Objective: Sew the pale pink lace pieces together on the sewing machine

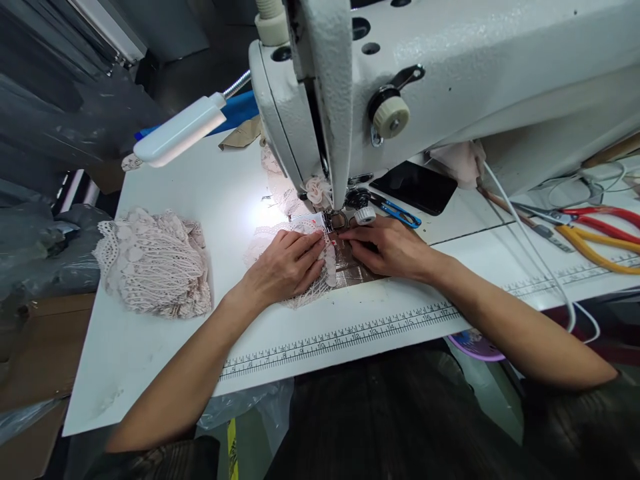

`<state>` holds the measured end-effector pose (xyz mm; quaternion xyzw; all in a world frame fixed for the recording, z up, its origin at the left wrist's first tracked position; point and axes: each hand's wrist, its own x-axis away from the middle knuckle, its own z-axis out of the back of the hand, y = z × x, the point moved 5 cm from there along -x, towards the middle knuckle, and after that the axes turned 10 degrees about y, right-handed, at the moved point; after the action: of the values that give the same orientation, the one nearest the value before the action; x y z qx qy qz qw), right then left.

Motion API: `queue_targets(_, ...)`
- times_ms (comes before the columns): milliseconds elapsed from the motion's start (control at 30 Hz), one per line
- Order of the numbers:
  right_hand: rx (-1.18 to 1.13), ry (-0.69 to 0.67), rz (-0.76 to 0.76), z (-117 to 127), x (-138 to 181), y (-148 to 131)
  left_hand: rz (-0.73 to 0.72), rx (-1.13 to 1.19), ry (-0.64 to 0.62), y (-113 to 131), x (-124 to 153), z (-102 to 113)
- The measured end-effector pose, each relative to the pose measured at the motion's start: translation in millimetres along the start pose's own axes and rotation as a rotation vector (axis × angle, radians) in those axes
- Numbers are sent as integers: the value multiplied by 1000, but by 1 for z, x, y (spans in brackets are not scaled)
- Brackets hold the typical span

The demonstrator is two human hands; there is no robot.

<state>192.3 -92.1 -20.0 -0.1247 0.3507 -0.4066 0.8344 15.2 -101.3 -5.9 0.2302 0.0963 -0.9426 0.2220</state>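
My left hand (287,263) lies flat on a piece of pale pink lace (313,293), fingers stretched toward the presser foot (329,221) of a sewing machine (425,60). The lace runs under the machine's head, with small red marks near the foot. To the right of the foot is my right hand (385,245), its fingers bent, with fingertips close to the lace edge. Whatever sits between those fingertips is too small to make out. Below the right fingers shows a shiny metal plate (350,267).
A heap of pale lace (155,263) sits on the left of the white table (150,367). A lamp (183,130) lights the sewing area. A black phone (417,187), blue thread snips (397,212), yellow-handled scissors (595,250) and red-handled pliers (610,217) lie at right.
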Motion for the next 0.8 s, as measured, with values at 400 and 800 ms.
queue_targets(400, 48, -99, 209, -4, 2, -14, 62, -2, -24, 1, 0, -1)
queue_targets(800, 134, -58, 204, -2, -1, -19, 83, 4, -65, -8, -5, -6)
